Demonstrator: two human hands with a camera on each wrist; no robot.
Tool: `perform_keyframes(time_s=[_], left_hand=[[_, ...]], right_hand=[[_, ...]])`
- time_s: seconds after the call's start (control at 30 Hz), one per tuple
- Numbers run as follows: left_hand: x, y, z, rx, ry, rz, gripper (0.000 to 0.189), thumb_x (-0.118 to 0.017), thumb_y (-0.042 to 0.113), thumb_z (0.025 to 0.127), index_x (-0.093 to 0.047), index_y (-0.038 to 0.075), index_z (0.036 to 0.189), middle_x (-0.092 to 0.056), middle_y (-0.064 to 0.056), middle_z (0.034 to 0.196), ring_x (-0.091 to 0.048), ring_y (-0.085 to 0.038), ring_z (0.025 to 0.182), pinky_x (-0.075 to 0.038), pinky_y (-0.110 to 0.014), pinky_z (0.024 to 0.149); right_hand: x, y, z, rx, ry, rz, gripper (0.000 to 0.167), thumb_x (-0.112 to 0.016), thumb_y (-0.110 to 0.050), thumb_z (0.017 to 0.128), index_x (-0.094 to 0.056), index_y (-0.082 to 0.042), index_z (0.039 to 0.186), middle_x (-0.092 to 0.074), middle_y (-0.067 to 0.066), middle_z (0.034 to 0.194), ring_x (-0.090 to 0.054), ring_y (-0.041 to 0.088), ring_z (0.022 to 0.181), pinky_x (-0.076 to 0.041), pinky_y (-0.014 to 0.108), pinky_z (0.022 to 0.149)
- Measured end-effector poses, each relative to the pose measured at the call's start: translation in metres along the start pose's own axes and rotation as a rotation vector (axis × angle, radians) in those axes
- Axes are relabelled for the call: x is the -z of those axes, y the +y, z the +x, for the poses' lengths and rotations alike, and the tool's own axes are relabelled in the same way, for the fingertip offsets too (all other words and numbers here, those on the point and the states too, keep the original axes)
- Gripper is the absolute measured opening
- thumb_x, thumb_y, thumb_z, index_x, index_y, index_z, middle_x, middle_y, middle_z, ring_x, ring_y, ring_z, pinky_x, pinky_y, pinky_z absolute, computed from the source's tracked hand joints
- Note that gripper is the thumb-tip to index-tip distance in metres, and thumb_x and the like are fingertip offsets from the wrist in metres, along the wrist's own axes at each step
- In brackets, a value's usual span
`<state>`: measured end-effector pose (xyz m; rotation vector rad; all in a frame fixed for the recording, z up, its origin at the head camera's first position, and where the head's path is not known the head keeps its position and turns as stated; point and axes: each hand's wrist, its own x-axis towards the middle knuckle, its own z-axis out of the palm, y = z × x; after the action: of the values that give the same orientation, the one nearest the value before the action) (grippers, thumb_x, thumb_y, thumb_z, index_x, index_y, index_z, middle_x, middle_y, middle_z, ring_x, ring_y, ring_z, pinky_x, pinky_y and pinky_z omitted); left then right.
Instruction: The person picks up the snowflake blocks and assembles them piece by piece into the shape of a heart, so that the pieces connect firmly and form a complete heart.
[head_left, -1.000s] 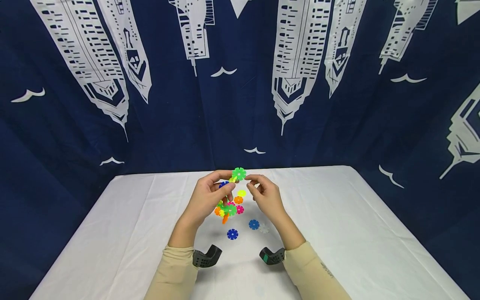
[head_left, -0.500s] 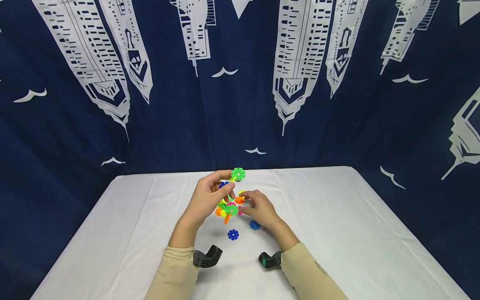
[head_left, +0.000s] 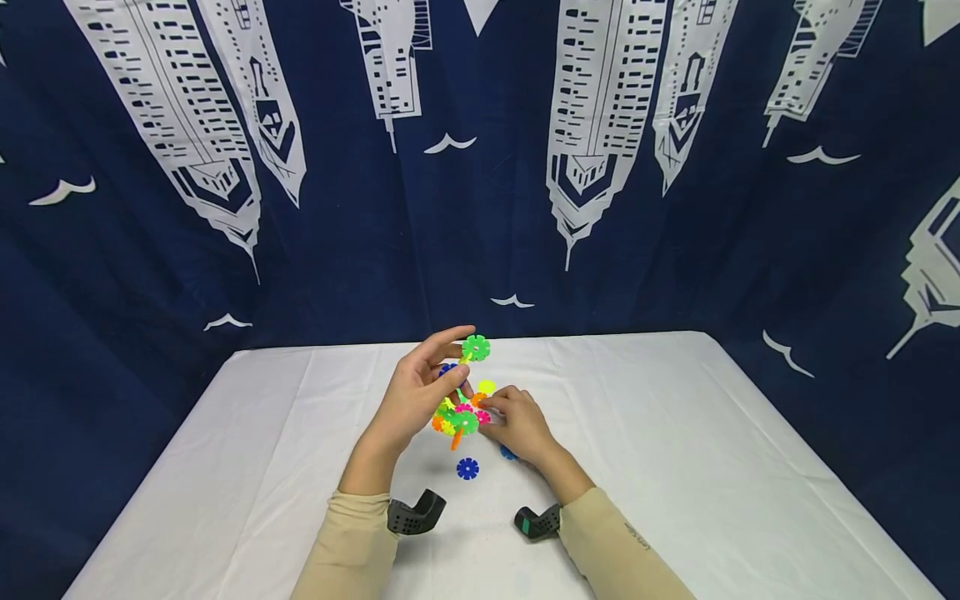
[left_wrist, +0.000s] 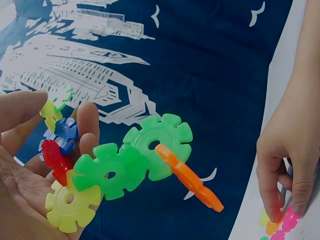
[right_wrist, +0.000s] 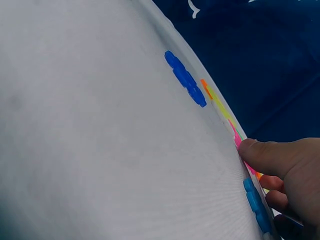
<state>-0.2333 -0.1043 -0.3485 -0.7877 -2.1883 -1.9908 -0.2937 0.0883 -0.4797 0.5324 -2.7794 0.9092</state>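
My left hand [head_left: 415, 392] holds up a chain of interlocking plastic snowflake discs [left_wrist: 120, 165]. In the left wrist view the chain runs from a green disc at the top through yellow, blue, red, yellow and green ones to an orange disc [left_wrist: 192, 180] seen edge-on. Its index finger is raised off the top green disc [head_left: 476, 347]. My right hand [head_left: 522, 425] is down at the table, thumb and fingertips pinching at a pink snowflake disc [head_left: 483, 417]. The thumb [right_wrist: 265, 157] lies right at that pink edge in the right wrist view.
Close around the right fingertips lie an orange disc [head_left: 478, 400] and a yellow disc [head_left: 487, 387] on the white-covered table [head_left: 660, 467]. A dark blue disc [head_left: 467, 468] lies nearer me; another blue disc [head_left: 507, 452] shows partly under the right hand. A printed navy curtain [head_left: 480, 233] hangs behind.
My right hand has come down from beside the raised top green disc to the discs on the table, its fingertips closing in on the pink one. The left index finger has lifted.
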Motion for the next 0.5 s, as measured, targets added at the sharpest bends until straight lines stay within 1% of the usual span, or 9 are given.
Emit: perform_keyframes(time_s=[0.1, 0.2, 0.33, 0.37, 0.43, 0.5], left_hand=[[0.0006, -0.0005, 0.0001, -0.011, 0.001, 0.009, 0.047, -0.059, 0.013, 0.1, -0.05, 0.022, 0.145, -0.063, -0.015, 0.124, -0.068, -0.033, 0.078, -0.06, -0.032, 0.076], [0.001, -0.0018, 0.0002, -0.022, -0.002, 0.006, 0.046, -0.057, 0.012, 0.101, -0.05, 0.022, 0.146, -0.064, -0.016, 0.125, -0.069, -0.031, 0.078, -0.06, -0.033, 0.08], [0.0015, -0.0032, 0.0001, -0.025, -0.006, 0.003, 0.044, -0.054, 0.01, 0.102, -0.051, 0.022, 0.144, -0.065, -0.015, 0.126, -0.07, -0.026, 0.079, -0.059, -0.035, 0.086], [0.0015, -0.0033, 0.0001, -0.024, -0.006, 0.002, 0.043, -0.053, 0.01, 0.102, -0.052, 0.022, 0.144, -0.065, -0.015, 0.126, -0.071, -0.026, 0.08, -0.059, -0.035, 0.087], [0.0012, -0.0031, 0.0001, -0.021, -0.008, -0.001, 0.043, -0.053, 0.009, 0.102, -0.052, 0.02, 0.143, -0.064, -0.016, 0.127, -0.071, -0.025, 0.079, -0.058, -0.034, 0.087], [0.0008, -0.0029, 0.0001, -0.008, -0.006, -0.008, 0.042, -0.052, 0.008, 0.102, -0.052, 0.019, 0.143, -0.062, -0.016, 0.127, -0.071, -0.023, 0.079, -0.059, -0.03, 0.083]], right_hand=[[0.0002, -0.0002, -0.0007, 0.006, -0.001, 0.011, 0.031, -0.082, -0.025, 0.083, -0.075, -0.015, 0.112, -0.064, 0.007, 0.111, -0.054, 0.022, 0.101, -0.048, 0.039, 0.088], [0.0006, 0.0005, -0.0013, 0.018, 0.002, 0.014, 0.027, -0.083, -0.024, 0.082, -0.076, -0.016, 0.107, -0.063, 0.006, 0.108, -0.054, 0.021, 0.098, -0.048, 0.038, 0.086], [0.0008, 0.0008, -0.001, 0.013, -0.001, 0.017, 0.023, -0.083, -0.025, 0.081, -0.076, -0.017, 0.102, -0.063, 0.005, 0.106, -0.054, 0.019, 0.096, -0.048, 0.036, 0.085], [0.001, 0.0005, -0.0009, 0.006, -0.004, 0.022, 0.023, -0.083, -0.025, 0.081, -0.076, -0.016, 0.101, -0.063, 0.005, 0.107, -0.054, 0.019, 0.097, -0.048, 0.036, 0.086], [0.001, 0.0004, -0.0006, -0.002, -0.007, 0.022, 0.022, -0.084, -0.024, 0.081, -0.076, -0.016, 0.099, -0.063, 0.004, 0.106, -0.053, 0.02, 0.097, -0.047, 0.036, 0.086], [0.0009, 0.0001, -0.0003, -0.01, -0.012, 0.017, 0.021, -0.084, -0.023, 0.08, -0.075, -0.016, 0.097, -0.062, 0.004, 0.106, -0.053, 0.02, 0.098, -0.047, 0.037, 0.086]])
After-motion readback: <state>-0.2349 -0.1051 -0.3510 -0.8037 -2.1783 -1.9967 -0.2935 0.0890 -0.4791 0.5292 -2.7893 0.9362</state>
